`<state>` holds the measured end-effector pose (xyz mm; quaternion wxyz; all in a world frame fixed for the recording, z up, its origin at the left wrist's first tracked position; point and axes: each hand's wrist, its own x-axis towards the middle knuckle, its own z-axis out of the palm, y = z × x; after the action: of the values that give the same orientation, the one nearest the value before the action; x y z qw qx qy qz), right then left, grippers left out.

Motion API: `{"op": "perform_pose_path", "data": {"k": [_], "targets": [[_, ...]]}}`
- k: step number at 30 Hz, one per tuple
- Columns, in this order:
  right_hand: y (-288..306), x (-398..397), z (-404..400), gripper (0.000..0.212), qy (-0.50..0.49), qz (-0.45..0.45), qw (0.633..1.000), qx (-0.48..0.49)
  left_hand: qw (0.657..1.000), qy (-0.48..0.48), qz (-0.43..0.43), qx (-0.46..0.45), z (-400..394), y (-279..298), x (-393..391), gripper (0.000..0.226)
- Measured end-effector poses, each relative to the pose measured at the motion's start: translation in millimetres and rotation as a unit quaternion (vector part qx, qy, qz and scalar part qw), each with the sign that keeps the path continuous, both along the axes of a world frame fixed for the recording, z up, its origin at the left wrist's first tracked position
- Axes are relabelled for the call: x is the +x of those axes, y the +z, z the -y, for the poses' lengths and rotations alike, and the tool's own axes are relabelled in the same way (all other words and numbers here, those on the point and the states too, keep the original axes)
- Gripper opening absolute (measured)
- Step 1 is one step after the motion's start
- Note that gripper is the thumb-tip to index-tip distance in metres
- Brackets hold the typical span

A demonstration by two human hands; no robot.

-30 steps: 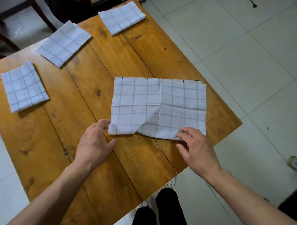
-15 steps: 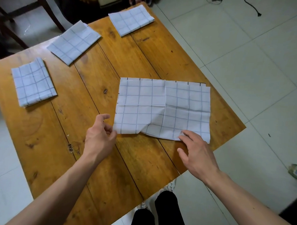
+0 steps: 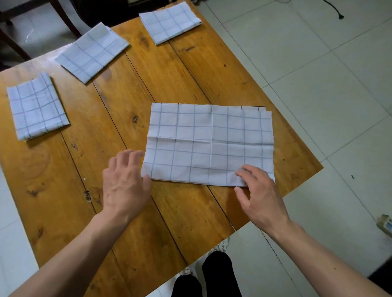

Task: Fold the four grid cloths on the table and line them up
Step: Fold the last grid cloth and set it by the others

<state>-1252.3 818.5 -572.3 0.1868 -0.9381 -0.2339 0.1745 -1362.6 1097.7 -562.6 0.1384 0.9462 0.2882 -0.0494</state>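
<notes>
- I see a worn orange-brown plank table (image 3: 193, 70) on pale floor tiles (image 3: 327, 64).
- My left hand (image 3: 125, 181) and right hand (image 3: 259, 192), fingers relaxed, rest at the half-folded white grid cloth (image 3: 209, 144) mid-table.
- Three folded grid cloths (image 3: 93, 52) line the far edge.

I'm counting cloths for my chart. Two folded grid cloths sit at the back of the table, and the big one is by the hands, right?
Not quite. The head view shows three folded grid cloths along the wooden table's far side, not two. The larger grid cloth does lie by both hands.
</notes>
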Motion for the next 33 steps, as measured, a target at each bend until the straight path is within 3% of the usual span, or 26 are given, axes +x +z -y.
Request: {"op": "perform_pose_path", "data": {"k": [3, 7, 13, 21, 27, 33], "targets": [[-4.3, 5.0, -3.3, 0.038, -0.012, 0.018, 1.0, 0.015, 0.996, -0.094, 0.012, 0.006, 20.9, -1.7, 7.0, 0.05], [-14.8, 9.6, -11.2, 0.057, -0.011, 0.045, 0.997, -0.054, 0.99, -0.143, 0.002, 0.007, 48.4, -10.0, 25.9, 0.053], [-32.9, 19.8, -18.3, 0.076, 0.026, 0.031, 0.996, -0.077, 0.988, -0.152, -0.029, 0.022, 70.9, -30.1, 48.8, 0.073], [-45.4, 33.5, -1.6, 0.075, 0.078, 0.043, 0.993, -0.075, 0.987, -0.128, -0.049, 0.079, 42.4, -64.6, 11.6, 0.067], [-48.1, 43.3, 1.8, 0.075, 0.08, 0.046, 0.994, -0.055, 0.995, -0.075, -0.034, 0.06, 28.6, -57.8, -7.5, 0.062], [-44.2, 52.0, -8.4, 0.076, 0.093, 0.041, 0.993, -0.061, 0.993, -0.092, -0.008, 0.069, 39.0, -39.8, 19.9, 0.07]]}}
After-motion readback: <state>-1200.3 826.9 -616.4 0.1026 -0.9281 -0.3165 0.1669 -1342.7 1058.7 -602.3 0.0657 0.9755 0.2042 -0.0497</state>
